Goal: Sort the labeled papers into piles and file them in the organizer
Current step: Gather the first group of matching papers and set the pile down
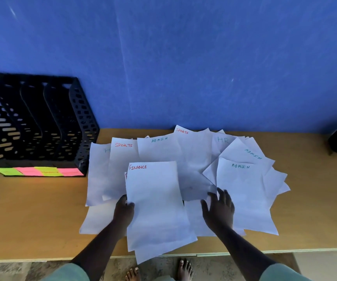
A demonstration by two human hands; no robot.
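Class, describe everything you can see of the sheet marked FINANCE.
The FINANCE sheet is plain white paper with its label handwritten in red at the top left corner. It lies on top of the spread of other papers, nearest the person, its lower end reaching toward the table's front edge. The left hand grips its left edge, thumb on top. At least one more sheet sits directly beneath it.

Labels visible: 3 ADMIN sheets (pixel 242 179), 2 SPORTS (pixel 123 159), 2 HR (pixel 223 141), 1 FINANCE (pixel 155 199); 1 organizer (pixel 78 118) w/ 4 sticky notes (pixel 37 171).
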